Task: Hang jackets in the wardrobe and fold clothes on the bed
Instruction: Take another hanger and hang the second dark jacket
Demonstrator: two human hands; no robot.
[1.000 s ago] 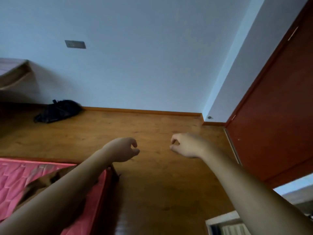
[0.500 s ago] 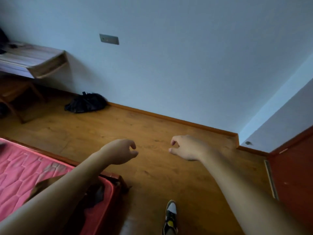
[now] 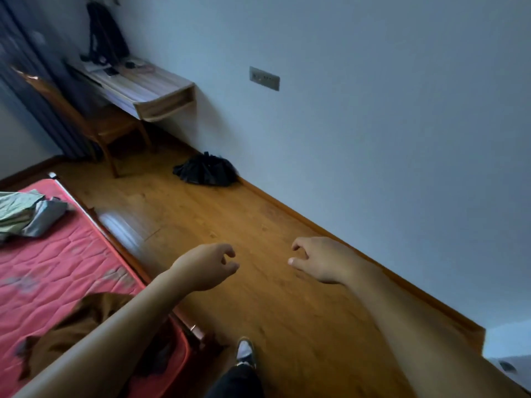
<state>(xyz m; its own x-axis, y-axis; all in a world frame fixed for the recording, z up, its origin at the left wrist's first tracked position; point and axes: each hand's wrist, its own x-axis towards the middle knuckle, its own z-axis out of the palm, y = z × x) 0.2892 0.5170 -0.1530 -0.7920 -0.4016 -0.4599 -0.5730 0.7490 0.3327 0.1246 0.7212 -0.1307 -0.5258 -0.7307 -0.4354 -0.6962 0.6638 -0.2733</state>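
Brown garment [image 3: 86,320] lies crumpled near left on the bed [image 3: 71,262], left hand [image 3: 207,265] and right hand [image 3: 319,259] hovering empty, fingers loosely curled, seemingly free to grab it.

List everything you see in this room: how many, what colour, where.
mattress: one, red, left.
brown garment: one, brown, on the mattress's near end.
pale clothes: one heap, green-grey, on the mattress, far left.
black bundle: one, black, on floor against wall.
desk: one, light wood, along the wall.
chair: one, brown wood, at the desk.
dark bag: one, black, above the desk.
wall plate: one, grey, on the wall.
floor: one, orange-brown wood, centre.
shoe: one, white and dark, bottom centre.
left hand: one, bare, loosely curled, empty, over floor.
right hand: one, bare, loosely curled, empty, over floor.
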